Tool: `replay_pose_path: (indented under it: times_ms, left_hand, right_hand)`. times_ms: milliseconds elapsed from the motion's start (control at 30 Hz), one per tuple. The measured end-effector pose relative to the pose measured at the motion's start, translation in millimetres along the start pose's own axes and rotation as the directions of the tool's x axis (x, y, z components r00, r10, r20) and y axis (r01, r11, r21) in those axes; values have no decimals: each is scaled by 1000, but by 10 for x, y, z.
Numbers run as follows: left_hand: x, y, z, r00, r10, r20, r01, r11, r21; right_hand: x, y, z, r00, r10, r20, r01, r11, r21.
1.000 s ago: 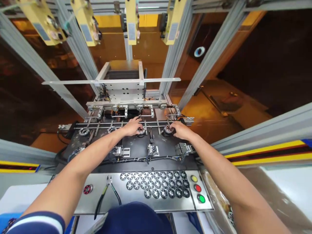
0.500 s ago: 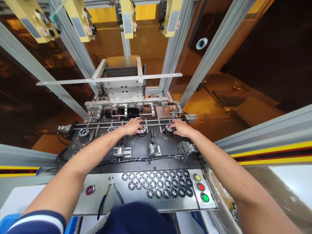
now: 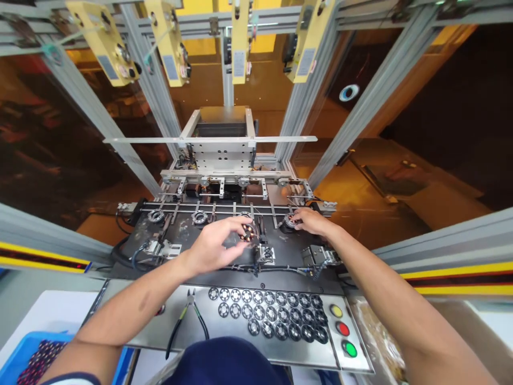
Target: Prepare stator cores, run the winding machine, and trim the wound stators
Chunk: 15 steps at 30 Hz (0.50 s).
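Note:
My left hand pinches a small round motor stator with copper-coloured windings and loose wire ends. It is lifted above the black machine bed, in front of the third round holder, which it partly covers. At the rightmost holder, my right hand has its fingers closed on a second stator seated there; the fingertips are partly hidden. Two ring-shaped holders, one far left and one left of centre, hold no wound part.
Several black stator cores lie in rows on the metal front panel. Side cutters lie to their left. Yellow, red and green buttons sit right. A blue bin holds dark red parts. Yellow winding units hang overhead.
My left hand has lifted the stator out of the third holder and drawn it toward me. My right hand stays at the rightmost holder. The camera view has shifted.

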<state>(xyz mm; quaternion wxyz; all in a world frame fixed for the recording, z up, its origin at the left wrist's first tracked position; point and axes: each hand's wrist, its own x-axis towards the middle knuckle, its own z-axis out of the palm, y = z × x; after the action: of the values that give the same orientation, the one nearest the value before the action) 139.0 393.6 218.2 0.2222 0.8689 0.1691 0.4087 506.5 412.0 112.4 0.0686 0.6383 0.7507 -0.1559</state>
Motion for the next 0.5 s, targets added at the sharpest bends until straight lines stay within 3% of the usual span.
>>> replay_pose_path:
  times_ms: [67, 167, 500]
  left_hand:
    - [-96, 221, -78, 986, 79, -149, -87, 995, -52]
    - [-201, 410, -155, 963, 130, -235, -155, 984, -90]
    - [-454, 569, -251, 935, -8, -355, -58, 983, -176]
  right_hand:
    - [10, -2, -24, 1000, -23, 1, 23, 1000, 5]
    - [25, -17, -68, 998, -57, 1, 57, 998, 19]
    - [42, -52, -121, 994, -105, -8, 106, 989, 103]
